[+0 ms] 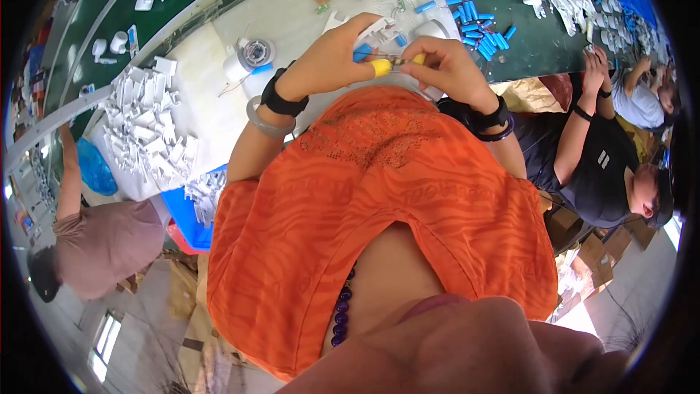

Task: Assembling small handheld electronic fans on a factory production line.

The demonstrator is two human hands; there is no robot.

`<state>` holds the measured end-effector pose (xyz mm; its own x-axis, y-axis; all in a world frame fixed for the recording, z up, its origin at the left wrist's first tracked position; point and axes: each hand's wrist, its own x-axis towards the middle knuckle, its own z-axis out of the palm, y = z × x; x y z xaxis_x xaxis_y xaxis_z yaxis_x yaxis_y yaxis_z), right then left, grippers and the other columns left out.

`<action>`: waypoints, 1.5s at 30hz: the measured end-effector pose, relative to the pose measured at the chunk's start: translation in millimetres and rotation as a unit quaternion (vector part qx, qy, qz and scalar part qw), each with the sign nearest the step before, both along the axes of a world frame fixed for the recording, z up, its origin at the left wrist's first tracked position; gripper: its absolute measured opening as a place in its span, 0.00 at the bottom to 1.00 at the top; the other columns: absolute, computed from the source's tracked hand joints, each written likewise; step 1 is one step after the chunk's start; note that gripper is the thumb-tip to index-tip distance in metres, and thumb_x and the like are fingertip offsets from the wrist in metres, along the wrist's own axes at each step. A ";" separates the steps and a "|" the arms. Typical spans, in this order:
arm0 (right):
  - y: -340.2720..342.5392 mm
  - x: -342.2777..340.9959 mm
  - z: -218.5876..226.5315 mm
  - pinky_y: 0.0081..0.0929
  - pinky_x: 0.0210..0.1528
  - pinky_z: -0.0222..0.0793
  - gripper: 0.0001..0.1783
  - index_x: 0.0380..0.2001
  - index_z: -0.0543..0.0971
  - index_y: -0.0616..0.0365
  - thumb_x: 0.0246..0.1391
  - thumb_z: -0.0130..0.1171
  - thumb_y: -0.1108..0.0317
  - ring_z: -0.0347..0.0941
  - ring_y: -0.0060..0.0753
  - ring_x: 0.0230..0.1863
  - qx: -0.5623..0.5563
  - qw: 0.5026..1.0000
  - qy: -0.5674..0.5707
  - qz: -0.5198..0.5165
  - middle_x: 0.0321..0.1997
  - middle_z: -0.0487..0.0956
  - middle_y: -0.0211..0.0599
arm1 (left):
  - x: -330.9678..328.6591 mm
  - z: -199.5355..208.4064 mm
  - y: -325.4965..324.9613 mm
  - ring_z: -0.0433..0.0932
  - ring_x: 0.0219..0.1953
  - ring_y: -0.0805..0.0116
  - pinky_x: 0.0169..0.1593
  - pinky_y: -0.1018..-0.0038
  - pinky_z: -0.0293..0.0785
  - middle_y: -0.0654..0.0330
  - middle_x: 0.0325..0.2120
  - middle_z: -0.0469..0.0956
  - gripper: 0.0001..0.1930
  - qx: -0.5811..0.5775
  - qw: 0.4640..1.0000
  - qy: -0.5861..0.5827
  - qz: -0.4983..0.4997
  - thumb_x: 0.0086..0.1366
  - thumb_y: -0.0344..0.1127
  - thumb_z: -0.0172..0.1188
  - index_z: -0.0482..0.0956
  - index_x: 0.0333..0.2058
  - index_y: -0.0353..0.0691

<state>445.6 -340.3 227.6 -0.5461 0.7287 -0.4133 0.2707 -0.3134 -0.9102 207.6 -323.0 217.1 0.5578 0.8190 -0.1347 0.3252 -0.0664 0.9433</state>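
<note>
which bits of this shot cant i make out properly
- Small piece, head view: too small for detail, partly covered by the left hand and right hand.
- Blue bin, head view: right side hidden by the orange shirt.
- Co-worker's hands, head view: too small to tell what they hold, if anything.

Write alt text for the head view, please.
The left hand and right hand, both with yellow fingertip covers, hold a small part, details unclear, over a pale worktop. White pieces are heaped left, blue cylinders lie beyond to the right. Co-workers in brownish and black flank the orange-clad wearer.
</note>
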 end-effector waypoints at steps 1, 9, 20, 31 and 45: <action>-4.4 -0.5 -2.6 0.18 0.22 0.64 0.07 0.31 0.78 0.61 0.51 0.64 0.70 0.71 0.19 0.21 0.150 0.985 -0.072 -0.035 0.21 0.75 0.28 | -0.7 -1.3 -1.6 0.74 0.28 0.72 0.31 0.77 0.73 0.59 0.33 0.76 0.22 -0.049 0.998 -0.025 -0.007 0.62 0.37 0.58 0.68 0.55 0.41; -0.1 -27.7 -11.1 0.22 0.21 0.66 0.06 0.30 0.78 0.58 0.47 0.66 0.75 0.71 0.27 0.20 0.448 0.857 -0.064 -0.245 0.24 0.77 0.34 | 22.4 -13.2 -12.8 0.73 0.27 0.74 0.26 0.76 0.75 0.58 0.34 0.73 0.18 -0.166 0.941 -0.270 0.117 0.72 0.38 0.43 0.65 0.56 0.38; 8.1 -31.8 -15.9 0.30 0.39 0.69 0.12 0.34 0.79 0.57 0.43 0.65 0.80 0.73 0.39 0.36 0.548 0.817 -0.081 -0.158 0.33 0.78 0.37 | 22.2 -13.4 -15.4 0.72 0.29 0.73 0.25 0.76 0.76 0.57 0.35 0.72 0.24 -0.161 0.931 -0.310 0.108 0.63 0.26 0.41 0.61 0.59 0.32; 7.7 -32.4 -21.3 0.28 0.36 0.69 0.16 0.34 0.81 0.55 0.39 0.67 0.81 0.71 0.37 0.37 0.551 0.813 -0.069 -0.177 0.34 0.75 0.35 | 26.8 -17.9 -17.0 0.74 0.19 0.75 0.23 0.79 0.72 0.57 0.27 0.78 0.20 -0.103 0.946 -0.278 0.129 0.62 0.33 0.48 0.64 0.53 0.35; 11.5 -34.1 -23.2 0.32 0.38 0.67 0.17 0.33 0.81 0.53 0.36 0.68 0.80 0.70 0.40 0.35 0.609 0.769 -0.097 -0.171 0.32 0.73 0.35 | 22.4 -16.4 -16.7 0.69 0.28 0.78 0.27 0.79 0.73 0.62 0.30 0.71 0.23 -0.108 0.950 -0.277 0.101 0.66 0.29 0.44 0.61 0.60 0.34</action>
